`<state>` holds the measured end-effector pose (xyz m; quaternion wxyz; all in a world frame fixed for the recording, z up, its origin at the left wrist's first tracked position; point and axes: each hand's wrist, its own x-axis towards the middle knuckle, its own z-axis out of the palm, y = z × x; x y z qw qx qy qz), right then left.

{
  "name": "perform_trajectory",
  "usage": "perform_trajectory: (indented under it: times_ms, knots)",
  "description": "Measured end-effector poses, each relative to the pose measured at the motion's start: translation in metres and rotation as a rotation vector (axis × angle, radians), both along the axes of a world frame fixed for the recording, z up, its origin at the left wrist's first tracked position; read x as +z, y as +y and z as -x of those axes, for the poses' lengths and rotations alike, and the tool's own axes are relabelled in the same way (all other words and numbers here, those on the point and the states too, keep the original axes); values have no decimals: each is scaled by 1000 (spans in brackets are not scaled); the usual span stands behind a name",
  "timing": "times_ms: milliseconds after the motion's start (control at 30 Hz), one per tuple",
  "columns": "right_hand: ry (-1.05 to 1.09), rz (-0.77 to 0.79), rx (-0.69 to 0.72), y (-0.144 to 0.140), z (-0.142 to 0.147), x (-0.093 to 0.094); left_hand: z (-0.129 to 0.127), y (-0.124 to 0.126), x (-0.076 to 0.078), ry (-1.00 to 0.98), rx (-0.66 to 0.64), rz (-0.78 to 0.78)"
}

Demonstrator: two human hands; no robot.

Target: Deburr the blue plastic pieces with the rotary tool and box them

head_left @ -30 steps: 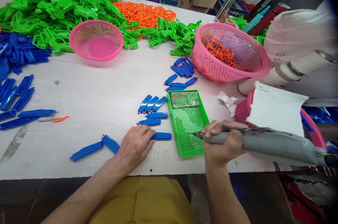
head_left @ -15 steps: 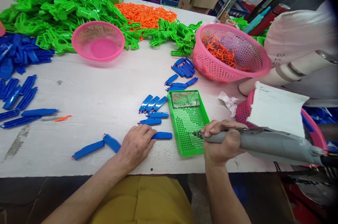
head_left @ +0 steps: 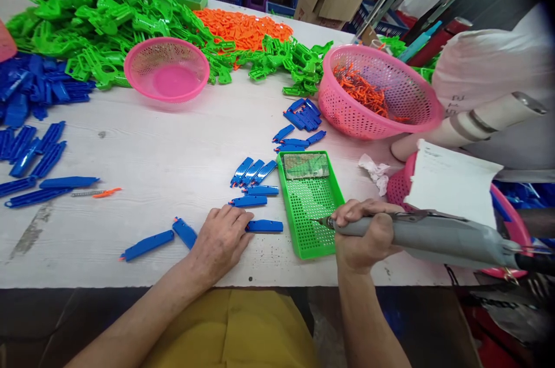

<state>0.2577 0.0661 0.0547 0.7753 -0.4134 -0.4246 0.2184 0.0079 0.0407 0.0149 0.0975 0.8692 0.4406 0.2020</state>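
Observation:
My right hand point(head_left: 365, 235) is closed around a grey electric screwdriver point(head_left: 437, 235). The screwdriver's thin bit points left over a green perforated tray point(head_left: 306, 200). My left hand point(head_left: 222, 244) rests palm down on the table, fingers loosely bent and holding nothing that I can see; its fingertips are partly hidden. Just right of its fingers lies a blue plastic piece with an orange tip point(head_left: 265, 226). Another blue piece point(head_left: 185, 233) lies left of that hand, its lower end hidden, beside a longer blue piece point(head_left: 147, 245). More blue pieces point(head_left: 254, 173) lie in small groups left of the tray.
Green toy-gun halves point(head_left: 99, 15) are heaped at the back left, with orange parts point(head_left: 245, 30) beside them. A pink basket point(head_left: 167, 70) stands before the heap. A larger pink basket point(head_left: 381, 90) holds orange pieces. Blue parts point(head_left: 39, 88) are piled on the left.
My left hand has slid slightly left, off the blue piece, whose orange tip now shows. The right hand and screwdriver stay over the tray. The whole view has shifted slightly.

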Motion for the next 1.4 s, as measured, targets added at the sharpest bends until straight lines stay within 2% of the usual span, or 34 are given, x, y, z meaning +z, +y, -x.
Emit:
perform_trajectory:
  times_ms: [167, 267, 467, 567, 767, 1033, 1400]
  knots:
    - [-8, -12, 9, -4, -2, 8, 1, 1, 0, -21, 10, 61]
    - [0, -53, 87, -10, 5, 18, -3, 2, -1, -23, 3, 94]
    - [50, -59, 373, -16, 50, 25, -7, 2, -4, -18, -1, 112]
    - [60, -52, 435, -15, 68, 20, -8, 1, -4, -20, 3, 115]
    - [47, -12, 435, -12, 80, 11, -8, 2, -4, -21, 1, 155]
    - [10, 10, 357, -7, 90, 4, -9, 1, -3, 1, 1, 161]
    - [-26, 3, 474, -6, 90, 1, -8, 2, -2, 24, -15, 138]
